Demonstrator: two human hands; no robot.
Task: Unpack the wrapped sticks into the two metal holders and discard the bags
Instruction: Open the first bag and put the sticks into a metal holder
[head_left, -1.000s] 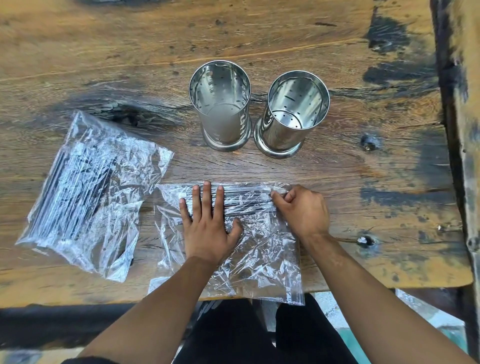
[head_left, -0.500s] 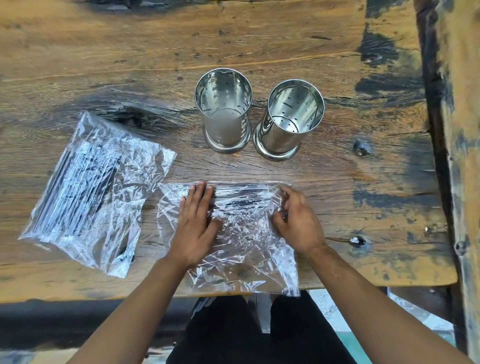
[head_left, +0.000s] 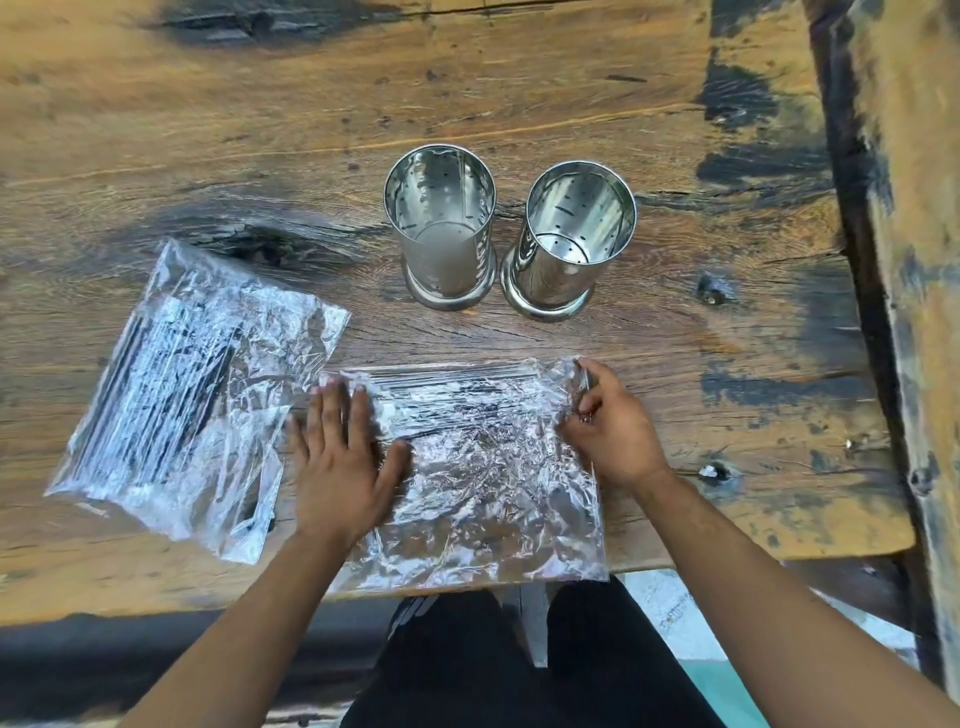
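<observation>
The left hand (head_left: 340, 462) has slid leftward along the near bag (head_left: 467, 467), fingers flat and pressing; the right hand (head_left: 613, 431) now pinches its right edge. Sticks (head_left: 447, 387) lie inside, below both empty holders (head_left: 441, 228).

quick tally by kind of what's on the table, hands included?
Metal holders: 2, left holder and right holder, both empty
Plastic bags of sticks: 2, near bag and side bag
Hands: 2, left hand and right hand, both on the near bag
Total: 6
</observation>
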